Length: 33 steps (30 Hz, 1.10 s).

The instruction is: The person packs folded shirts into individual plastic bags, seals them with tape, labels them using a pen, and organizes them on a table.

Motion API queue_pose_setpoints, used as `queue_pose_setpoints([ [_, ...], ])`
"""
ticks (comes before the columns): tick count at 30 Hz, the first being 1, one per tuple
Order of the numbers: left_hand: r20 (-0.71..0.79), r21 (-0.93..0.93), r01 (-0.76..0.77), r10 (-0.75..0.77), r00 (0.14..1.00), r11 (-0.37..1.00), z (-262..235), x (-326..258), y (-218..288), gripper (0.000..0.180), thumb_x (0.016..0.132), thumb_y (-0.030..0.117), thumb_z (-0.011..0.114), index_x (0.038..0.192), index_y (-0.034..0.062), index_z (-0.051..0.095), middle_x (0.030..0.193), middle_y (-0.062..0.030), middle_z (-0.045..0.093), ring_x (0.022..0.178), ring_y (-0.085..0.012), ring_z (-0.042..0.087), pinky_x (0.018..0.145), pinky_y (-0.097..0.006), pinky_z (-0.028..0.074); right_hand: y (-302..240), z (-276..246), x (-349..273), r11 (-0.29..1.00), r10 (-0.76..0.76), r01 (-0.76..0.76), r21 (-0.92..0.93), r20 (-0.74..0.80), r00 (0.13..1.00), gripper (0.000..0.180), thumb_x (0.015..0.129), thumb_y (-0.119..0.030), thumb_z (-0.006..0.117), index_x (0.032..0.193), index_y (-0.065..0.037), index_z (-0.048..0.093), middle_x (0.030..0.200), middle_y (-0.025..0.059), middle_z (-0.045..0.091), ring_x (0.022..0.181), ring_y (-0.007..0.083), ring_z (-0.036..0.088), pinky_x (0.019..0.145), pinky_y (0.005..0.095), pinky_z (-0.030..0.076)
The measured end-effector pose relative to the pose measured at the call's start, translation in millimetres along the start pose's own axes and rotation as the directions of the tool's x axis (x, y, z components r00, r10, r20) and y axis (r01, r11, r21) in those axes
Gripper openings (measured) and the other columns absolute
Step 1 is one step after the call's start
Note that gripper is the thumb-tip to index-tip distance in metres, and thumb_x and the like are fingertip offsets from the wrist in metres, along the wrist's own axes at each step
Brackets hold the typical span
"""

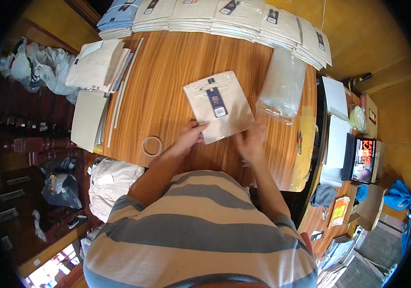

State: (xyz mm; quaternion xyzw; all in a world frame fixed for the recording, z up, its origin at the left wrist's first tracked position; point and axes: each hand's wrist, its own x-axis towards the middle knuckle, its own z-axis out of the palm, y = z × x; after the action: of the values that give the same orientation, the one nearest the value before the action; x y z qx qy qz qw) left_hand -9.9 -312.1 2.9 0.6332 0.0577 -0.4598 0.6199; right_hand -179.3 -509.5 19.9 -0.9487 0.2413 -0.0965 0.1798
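A folded cream garment [232, 93] with a dark hang tag [216, 102] lies slightly turned on the wooden table in front of me; its shine suggests a clear plastic wrapper. My left hand [191, 134] pinches its near left corner between thumb and fingers. Close by the near right corner is my right hand [252, 143], smeared by motion, so its fingers and any contact cannot be made out. To the right of the garment rests a stack of clear plastic bags [283, 84].
Folded garment stacks [196, 12] line the table's far edge. At the left are more garments [95, 65], card sheets [88, 120], a thin strip [124, 91] and a tape roll [152, 146]. A small cutter [299, 142] lies at right, before a side table with a lit screen [363, 161].
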Motion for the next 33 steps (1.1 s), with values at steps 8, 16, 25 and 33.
queue_pose_setpoints([
  [8, 0.133, -0.029, -0.117, 0.120, 0.984, 0.993, -99, 14, 7, 0.046, 0.097, 0.029, 0.076, 0.129, -0.0012, 0.064, 0.113, -0.0127, 0.073, 0.095, -0.0207, 0.074, 0.080, -0.036, 0.062, -134, 28, -1, 0.982, -0.096, 0.036, 0.187, 0.320, 0.943, 0.065, 0.093, -0.034, 0.074, 0.143, 0.004, 0.055, 0.148, 0.0364, 0.050, 0.132, 0.0502, 0.053, 0.111, 0.0553, 0.043],
  [16, 0.469, -0.087, 0.068, -0.019, 0.883, 0.994, -181, 3, 31, 0.045, 0.099, 0.023, 0.071, 0.136, -0.0004, 0.062, 0.121, -0.0104, 0.073, 0.103, -0.0197, 0.072, 0.088, -0.035, 0.058, -139, 63, -6, 0.415, 0.436, -0.577, 0.704, 0.402, 0.805, 0.053, 0.089, -0.025, 0.085, 0.129, 0.004, 0.064, 0.119, 0.0165, 0.073, 0.107, 0.0276, 0.069, 0.095, 0.0395, 0.055],
  [25, 0.540, -0.065, 0.147, -0.089, 0.837, 0.987, -168, 5, 56, 0.034, 0.101, 0.018, 0.065, 0.130, 0.0017, 0.064, 0.117, -0.0118, 0.073, 0.104, -0.0226, 0.072, 0.091, -0.040, 0.060, -151, 74, -19, 0.466, 0.549, -0.742, 0.481, 0.500, 0.669, 0.035, 0.094, -0.026, 0.082, 0.114, 0.002, 0.075, 0.103, 0.0122, 0.077, 0.096, 0.0201, 0.073, 0.086, 0.0353, 0.058],
  [33, 0.424, -0.027, 0.102, -0.081, 0.902, 0.994, -174, 58, 26, 0.042, 0.099, 0.010, 0.065, 0.140, 0.0014, 0.057, 0.121, -0.0125, 0.072, 0.106, -0.0261, 0.072, 0.093, -0.042, 0.059, -142, 115, -21, 0.331, 0.539, -0.625, 0.707, 0.402, 0.740, 0.040, 0.094, -0.024, 0.082, 0.121, 0.004, 0.069, 0.104, 0.0089, 0.076, 0.091, 0.0172, 0.072, 0.080, 0.0333, 0.060],
])
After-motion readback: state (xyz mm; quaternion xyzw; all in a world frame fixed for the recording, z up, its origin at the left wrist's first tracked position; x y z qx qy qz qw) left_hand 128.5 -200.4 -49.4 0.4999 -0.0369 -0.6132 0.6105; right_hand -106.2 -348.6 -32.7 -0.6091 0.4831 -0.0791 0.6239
